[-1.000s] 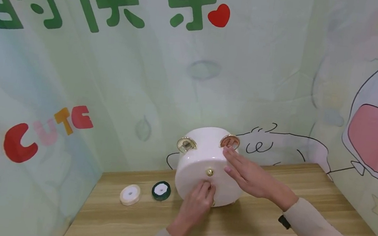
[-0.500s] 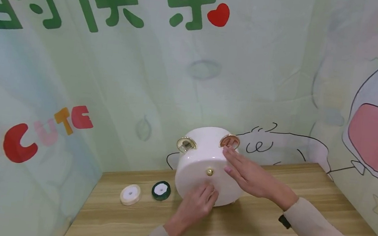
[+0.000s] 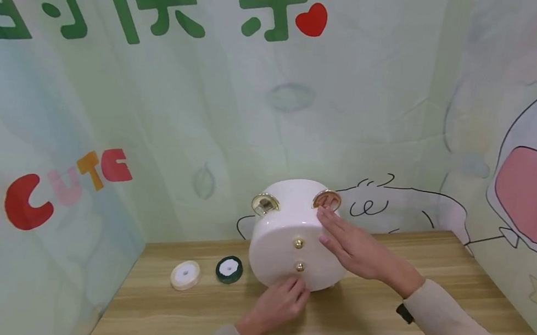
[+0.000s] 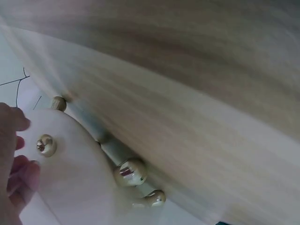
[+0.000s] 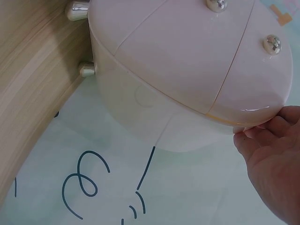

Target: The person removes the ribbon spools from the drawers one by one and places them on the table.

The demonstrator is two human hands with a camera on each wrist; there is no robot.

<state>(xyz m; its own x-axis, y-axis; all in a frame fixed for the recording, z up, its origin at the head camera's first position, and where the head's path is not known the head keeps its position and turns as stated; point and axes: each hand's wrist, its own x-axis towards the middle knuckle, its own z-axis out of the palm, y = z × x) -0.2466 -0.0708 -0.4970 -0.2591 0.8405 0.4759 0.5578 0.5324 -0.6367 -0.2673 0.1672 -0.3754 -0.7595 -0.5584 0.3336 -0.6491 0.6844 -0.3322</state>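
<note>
A white round drawer box [image 3: 272,245] with gold knobs and gold ears stands on the table, its front facing me. Seams split the front into sections in the right wrist view. The upper knob [image 3: 298,243] and middle knob [image 3: 300,266] show in the head view. My left hand [image 3: 280,303] is low at the front, hiding the bottom knob there. In the left wrist view its thumb and bent fingers [image 4: 30,176] are spread close beside that knob [image 4: 47,145], which shows bare. My right hand [image 3: 358,251] rests with straight fingers against the box's upper right edge.
A cream ribbon roll [image 3: 185,275] and a dark green ribbon roll [image 3: 229,270] lie left of the box on the wooden table [image 3: 151,320]. A printed cloth backdrop [image 3: 193,126] rises right behind. Short gold feet [image 5: 86,69] hold the box up.
My left hand has moved down from the middle knob towards the bottom one, uncovering the middle knob. The right hand and the box have stayed in place.
</note>
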